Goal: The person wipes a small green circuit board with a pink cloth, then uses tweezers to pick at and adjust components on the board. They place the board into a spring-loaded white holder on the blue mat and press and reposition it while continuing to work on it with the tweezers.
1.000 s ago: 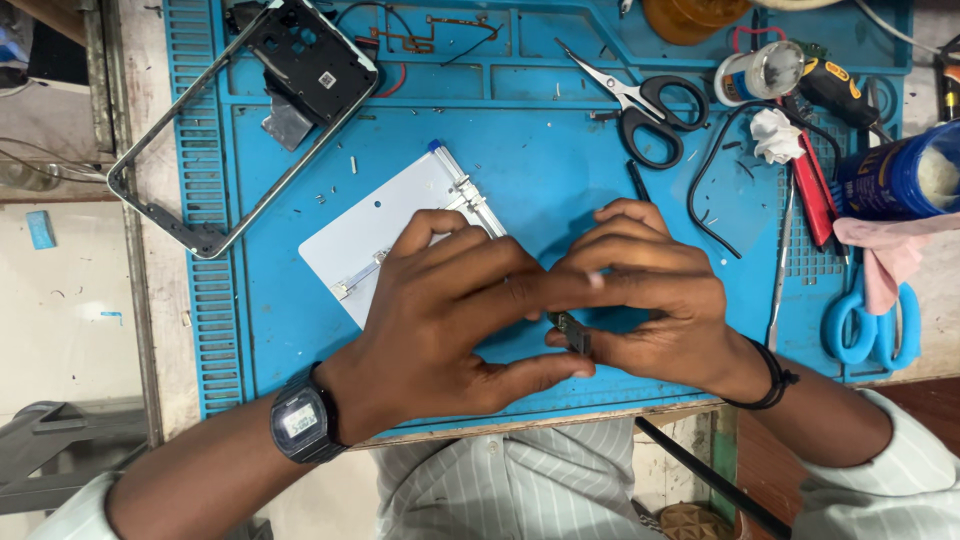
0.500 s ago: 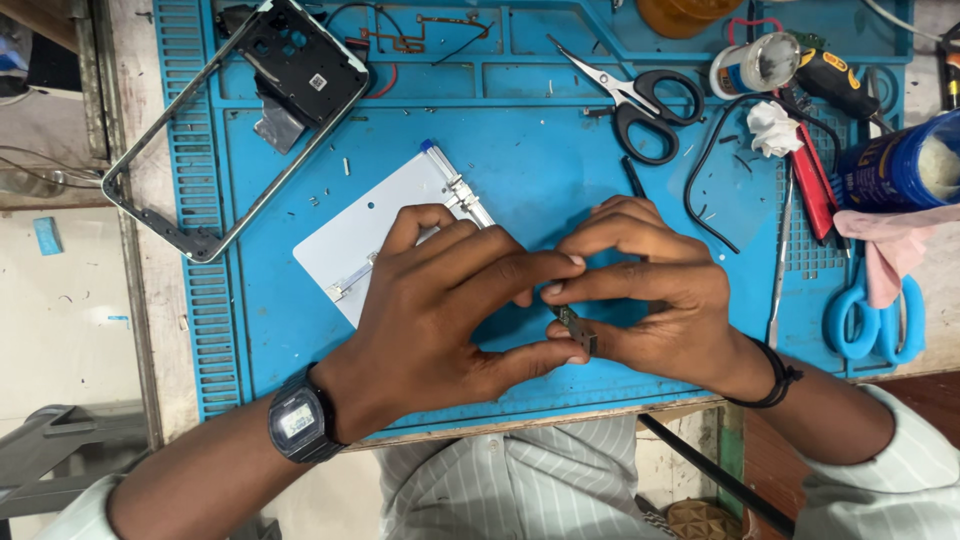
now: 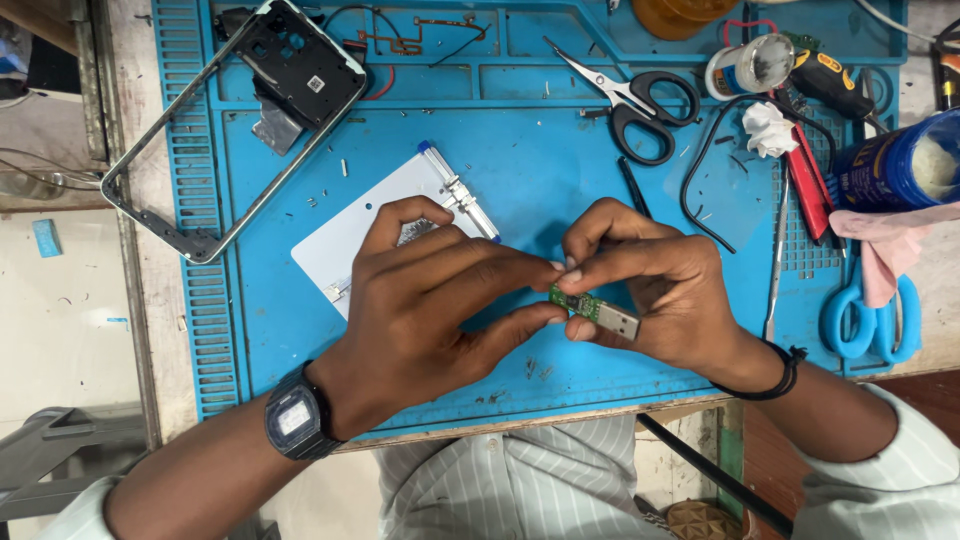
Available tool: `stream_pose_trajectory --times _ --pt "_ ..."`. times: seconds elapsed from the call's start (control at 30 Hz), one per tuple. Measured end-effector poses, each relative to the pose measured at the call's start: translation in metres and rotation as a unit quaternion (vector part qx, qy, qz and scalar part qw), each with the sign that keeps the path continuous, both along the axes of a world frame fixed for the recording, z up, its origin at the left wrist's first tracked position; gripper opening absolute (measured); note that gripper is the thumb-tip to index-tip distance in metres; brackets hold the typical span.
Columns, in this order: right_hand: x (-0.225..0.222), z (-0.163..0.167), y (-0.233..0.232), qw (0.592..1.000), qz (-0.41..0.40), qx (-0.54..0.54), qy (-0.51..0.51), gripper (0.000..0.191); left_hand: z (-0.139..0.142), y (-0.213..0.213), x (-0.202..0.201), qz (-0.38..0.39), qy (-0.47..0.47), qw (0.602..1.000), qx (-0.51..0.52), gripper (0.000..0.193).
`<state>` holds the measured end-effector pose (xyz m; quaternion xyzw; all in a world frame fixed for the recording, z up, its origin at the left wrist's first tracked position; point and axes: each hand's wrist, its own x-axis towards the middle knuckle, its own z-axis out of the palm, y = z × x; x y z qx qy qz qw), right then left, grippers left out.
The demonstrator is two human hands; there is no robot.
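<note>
Both hands pinch a small green board (image 3: 590, 308) over the blue mat (image 3: 520, 160).

Left hand (image 3: 430, 300) and right hand (image 3: 660, 290) meet at their fingertips, clamped on the board; its metal plug points right. White card (image 3: 350, 235) lies under the left fingers; scissors (image 3: 635, 100) lie well apart.

Both hands (image 3: 560, 290) pinching small green circuit board (image 3: 590, 308), blue mat (image 3: 520, 160)

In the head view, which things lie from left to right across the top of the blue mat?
Grey phone frame → black-handled scissors → crumpled white tissue → blue cylindrical can.
</note>
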<state>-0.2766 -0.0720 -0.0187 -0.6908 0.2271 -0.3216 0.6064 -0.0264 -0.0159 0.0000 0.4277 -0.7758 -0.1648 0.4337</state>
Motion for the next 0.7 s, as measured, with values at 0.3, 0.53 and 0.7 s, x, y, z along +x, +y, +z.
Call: stream_pose_trajectory --times 0.3,0.53,0.7 --pt "-0.012 -0.001 -0.001 0.998 -0.011 0.045 -0.052 0.036 0.007 -0.001 0.002 0.035 0.003 0.998 -0.047 0.021" --pt "-0.018 -0.005 -0.001 0.996 -0.019 0.048 -0.068 0.033 0.011 0.0 0.004 0.038 0.003 0.998 -0.055 0.019" --pt "-0.019 -0.005 -0.001 0.996 -0.016 0.05 -0.065 0.034 0.012 0.0 0.004 0.042 0.004 0.997 -0.066 0.018"
